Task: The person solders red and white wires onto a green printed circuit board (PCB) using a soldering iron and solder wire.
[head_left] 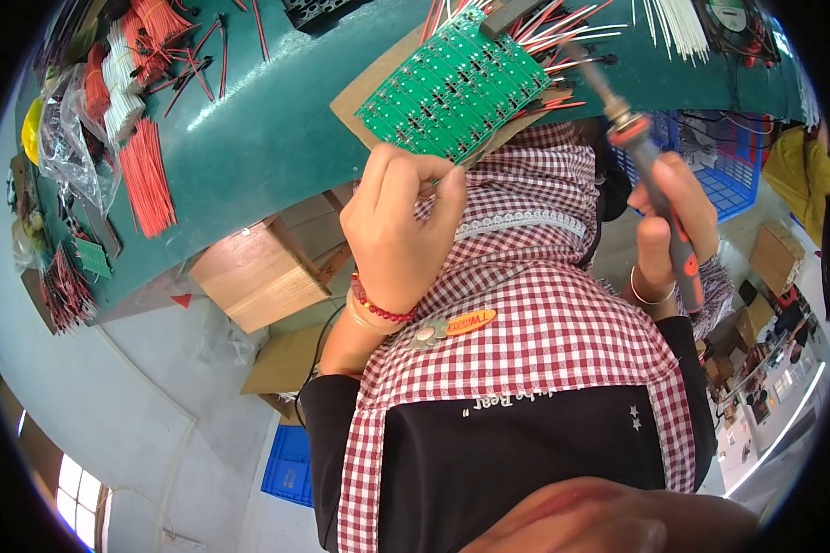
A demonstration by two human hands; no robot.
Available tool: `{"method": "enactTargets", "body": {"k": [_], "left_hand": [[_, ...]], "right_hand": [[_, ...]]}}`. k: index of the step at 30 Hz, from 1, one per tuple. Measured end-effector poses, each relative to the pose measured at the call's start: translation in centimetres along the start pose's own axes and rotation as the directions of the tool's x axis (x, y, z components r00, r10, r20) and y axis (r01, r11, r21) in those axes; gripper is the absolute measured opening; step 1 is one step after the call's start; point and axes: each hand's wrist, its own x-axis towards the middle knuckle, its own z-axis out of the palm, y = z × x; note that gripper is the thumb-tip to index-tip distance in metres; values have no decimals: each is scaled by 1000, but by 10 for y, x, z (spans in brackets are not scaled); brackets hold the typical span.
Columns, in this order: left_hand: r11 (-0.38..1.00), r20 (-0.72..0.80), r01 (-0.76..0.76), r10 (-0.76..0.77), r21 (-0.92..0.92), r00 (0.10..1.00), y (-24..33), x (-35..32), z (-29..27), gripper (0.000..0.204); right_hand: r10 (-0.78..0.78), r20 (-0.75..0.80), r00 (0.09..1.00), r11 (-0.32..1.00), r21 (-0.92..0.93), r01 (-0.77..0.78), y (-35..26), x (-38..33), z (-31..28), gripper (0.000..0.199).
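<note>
1. Green surface [277, 138] spread beyond both grips, strewn with red wire bundles [146, 175].
2. Green circuit panel [456, 88] propped on cardboard, steadied just above left hand [397, 230], grip pinched closed at its edge.
3. Soldering iron [650, 175] clenched in right hand [669, 221], tip angled onto the panel's wired end.

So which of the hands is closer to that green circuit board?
Left. The left hand touches the near edge of the green circuit board; the right hand holds a soldering iron off to its right.

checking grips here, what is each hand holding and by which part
Right hand holds the soldering iron by its handle. Left hand pinches the near edge of the green board.
</note>
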Motion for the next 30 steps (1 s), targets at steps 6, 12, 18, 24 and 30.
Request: {"method": "enactTargets", "body": {"k": [6, 12, 18, 24, 30], "left_hand": [[999, -18, 34, -34, 15, 999, -3, 0, 8, 17], [999, -18, 30, -29, 39, 999, -10, 1, 16, 17], [999, -18, 22, -21, 35, 1000, -13, 3, 22, 17], [999, -36, 2, -1, 43, 999, -13, 4, 25, 17], [999, -63, 5, -1, 54, 998, -9, 5, 22, 17]], "right_hand": [[85, 106, 991, 996, 9, -87, -2, -1, 4, 21], [74, 131, 989, 997, 21, -77, 0, 1, 10, 22], [63, 165, 984, 998, 16, -66, 0, 5, 11, 23], [11, 206, 978, 1000, -10, -9, -3, 10, 11, 25], [81, 67, 994, 997, 2, -81, -2, 7, 5, 20]]}}
